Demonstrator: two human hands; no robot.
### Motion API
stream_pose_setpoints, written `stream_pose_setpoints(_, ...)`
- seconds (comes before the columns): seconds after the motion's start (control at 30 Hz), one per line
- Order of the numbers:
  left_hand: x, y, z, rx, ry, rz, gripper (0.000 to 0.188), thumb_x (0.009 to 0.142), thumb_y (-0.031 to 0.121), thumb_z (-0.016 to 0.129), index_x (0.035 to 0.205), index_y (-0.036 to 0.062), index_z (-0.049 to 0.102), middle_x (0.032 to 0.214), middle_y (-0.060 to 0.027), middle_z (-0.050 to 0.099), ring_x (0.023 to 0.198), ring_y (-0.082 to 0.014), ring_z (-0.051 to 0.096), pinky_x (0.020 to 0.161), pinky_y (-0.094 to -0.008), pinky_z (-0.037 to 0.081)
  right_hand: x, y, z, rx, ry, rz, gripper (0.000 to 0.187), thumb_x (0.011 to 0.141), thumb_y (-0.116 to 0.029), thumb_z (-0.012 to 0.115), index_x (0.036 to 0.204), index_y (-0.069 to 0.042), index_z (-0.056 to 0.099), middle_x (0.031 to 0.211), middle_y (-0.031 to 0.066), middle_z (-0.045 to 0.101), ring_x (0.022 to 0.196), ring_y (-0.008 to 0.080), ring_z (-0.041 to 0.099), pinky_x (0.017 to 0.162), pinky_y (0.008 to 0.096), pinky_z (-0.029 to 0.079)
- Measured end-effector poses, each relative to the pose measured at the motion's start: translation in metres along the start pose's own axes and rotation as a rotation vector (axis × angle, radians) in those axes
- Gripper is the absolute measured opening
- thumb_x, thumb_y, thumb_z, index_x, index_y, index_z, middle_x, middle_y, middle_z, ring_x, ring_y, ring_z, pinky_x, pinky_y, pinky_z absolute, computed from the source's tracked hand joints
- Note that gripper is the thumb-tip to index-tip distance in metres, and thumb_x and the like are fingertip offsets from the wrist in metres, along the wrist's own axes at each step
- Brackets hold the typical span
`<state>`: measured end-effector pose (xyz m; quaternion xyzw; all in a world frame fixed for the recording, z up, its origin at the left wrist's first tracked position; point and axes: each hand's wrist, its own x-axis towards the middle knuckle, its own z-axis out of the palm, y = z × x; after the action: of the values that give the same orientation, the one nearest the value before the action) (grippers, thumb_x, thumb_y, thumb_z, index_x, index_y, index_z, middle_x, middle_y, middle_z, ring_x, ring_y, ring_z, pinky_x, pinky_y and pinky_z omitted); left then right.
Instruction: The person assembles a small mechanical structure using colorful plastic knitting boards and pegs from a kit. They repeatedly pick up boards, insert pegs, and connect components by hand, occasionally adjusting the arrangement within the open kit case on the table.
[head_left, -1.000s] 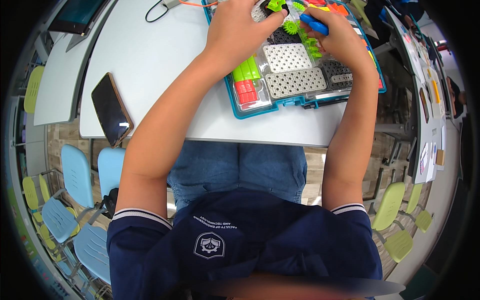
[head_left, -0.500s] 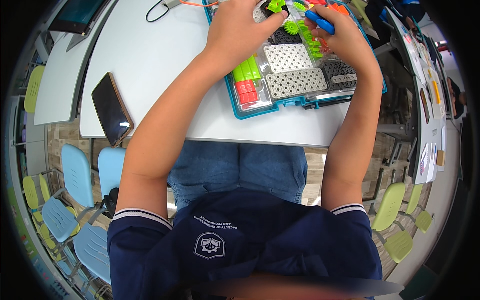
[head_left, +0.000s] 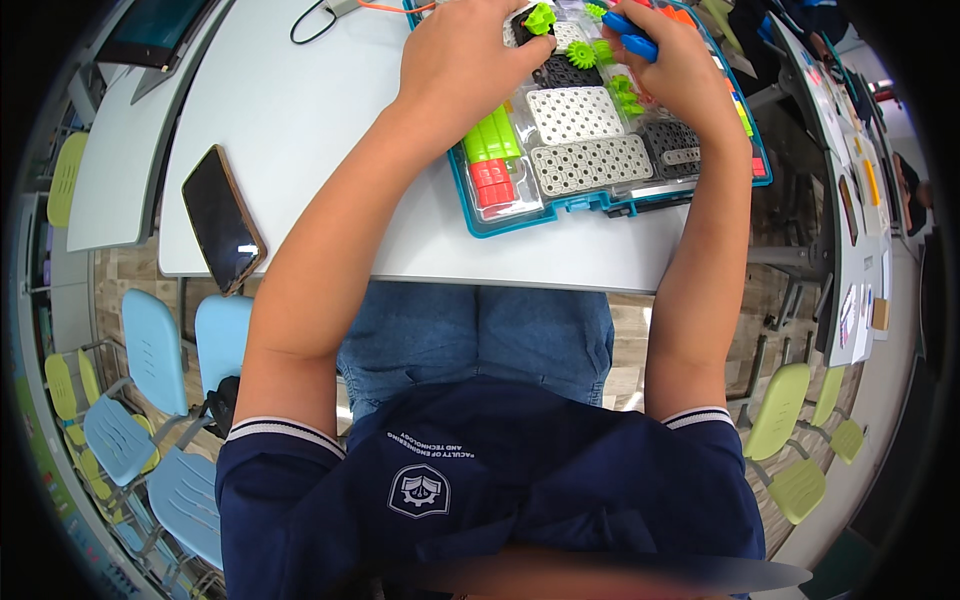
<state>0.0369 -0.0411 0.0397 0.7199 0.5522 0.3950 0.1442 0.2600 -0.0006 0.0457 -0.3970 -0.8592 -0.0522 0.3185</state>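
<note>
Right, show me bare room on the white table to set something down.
Widest: tabletop bordered by the phone, black cable and left forearm. Narrower: strip between the teal case and tabletop's near edge. Crowded: inside the case, under left hand and right hand.

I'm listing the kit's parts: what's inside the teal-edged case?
Inside the teal-edged case are a white perforated plate, grey perforated plate, lime-green gear and red piece, among others. What lies beneath the left hand, right hand and right forearm is covered.

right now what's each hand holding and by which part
Right hand: blue tool, apparently by its handles. Left hand: green-black piece, thumb at its near edge, rest hidden.
</note>
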Motion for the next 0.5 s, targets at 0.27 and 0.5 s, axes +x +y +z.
stream_pose_setpoints(0.27, 0.001, -0.011, 0.006, 0.114, 0.058, 0.071, 0.046, 0.088, 0.027, 0.074, 0.119, -0.0072, 0.068, 0.112, -0.0269, 0.069, 0.111, -0.0407, 0.063, 0.099, -0.0452, 0.049, 0.0, 0.015, 0.007, -0.032, -0.06, 0.069, 0.039, 0.073, 0.01, 0.062, 0.111, 0.003, 0.066, 0.11, 0.0232, 0.069, 0.106, 0.0415, 0.064, 0.092, 0.045, 0.049)
stream_pose_setpoints(0.5, 0.0, -0.017, 0.011, 0.141, 0.133, 0.108, 0.052, 0.089, 0.028, 0.074, 0.126, -0.0077, 0.063, 0.123, -0.026, 0.065, 0.119, -0.0395, 0.059, 0.105, -0.0442, 0.046, -0.006, 0.019, -0.016, 0.204, -0.314, 0.21, 0.037, 0.088, 0.006, 0.069, 0.123, -0.005, 0.064, 0.101, 0.0048, 0.074, 0.082, 0.0136, 0.067, 0.069, 0.0285, 0.056)
